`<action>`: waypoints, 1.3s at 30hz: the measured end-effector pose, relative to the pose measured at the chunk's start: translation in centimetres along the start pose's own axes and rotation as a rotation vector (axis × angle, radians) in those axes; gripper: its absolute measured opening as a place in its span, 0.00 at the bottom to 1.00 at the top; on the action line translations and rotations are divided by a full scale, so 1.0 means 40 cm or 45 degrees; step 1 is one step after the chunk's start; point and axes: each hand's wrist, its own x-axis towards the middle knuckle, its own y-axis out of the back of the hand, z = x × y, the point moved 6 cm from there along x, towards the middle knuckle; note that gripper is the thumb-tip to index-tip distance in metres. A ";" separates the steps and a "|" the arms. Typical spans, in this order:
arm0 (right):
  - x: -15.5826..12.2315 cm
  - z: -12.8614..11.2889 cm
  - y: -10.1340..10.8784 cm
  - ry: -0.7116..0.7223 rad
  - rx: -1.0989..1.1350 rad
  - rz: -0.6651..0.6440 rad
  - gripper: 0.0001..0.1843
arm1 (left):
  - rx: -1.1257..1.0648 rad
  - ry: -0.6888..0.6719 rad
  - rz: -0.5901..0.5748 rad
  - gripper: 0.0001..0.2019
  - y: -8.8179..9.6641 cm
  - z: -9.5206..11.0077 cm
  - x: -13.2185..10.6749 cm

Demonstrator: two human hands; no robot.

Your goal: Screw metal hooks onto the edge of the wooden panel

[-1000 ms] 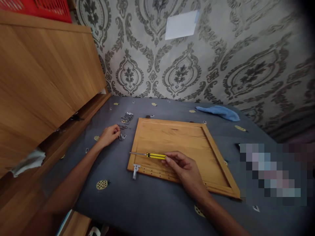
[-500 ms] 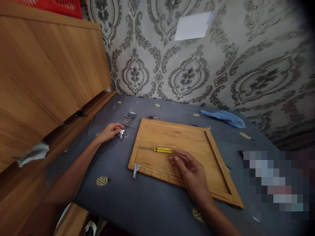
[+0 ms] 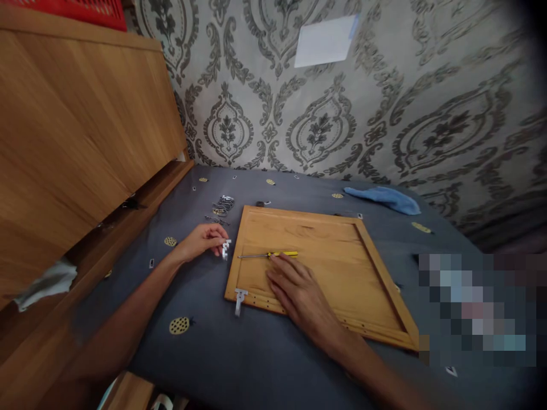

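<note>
A framed wooden panel (image 3: 325, 239) lies flat on the grey cloth. My right hand (image 3: 299, 290) rests palm down on the panel with its fingers stretched out, just below a yellow-handled screwdriver (image 3: 273, 254) that lies loose on the wood. My left hand (image 3: 203, 239) is pinched on a small white metal bracket (image 3: 225, 249) beside the panel's left edge. Another white bracket (image 3: 239, 299) is fixed at the panel's near left corner.
A pile of small metal fittings (image 3: 221, 205) lies behind my left hand. A wooden cabinet (image 3: 77, 131) stands along the left. A blue cloth (image 3: 384, 198) lies by the patterned wall. A blurred patch covers the right.
My right hand has let go of the screwdriver and gone flat on the panel. My left hand has carried the bracket from the pile of fittings toward the panel's left edge.
</note>
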 end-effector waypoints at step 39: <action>-0.081 -0.150 -0.047 -0.622 0.731 0.212 0.21 | 0.423 -0.296 0.178 0.17 -0.081 0.125 -0.034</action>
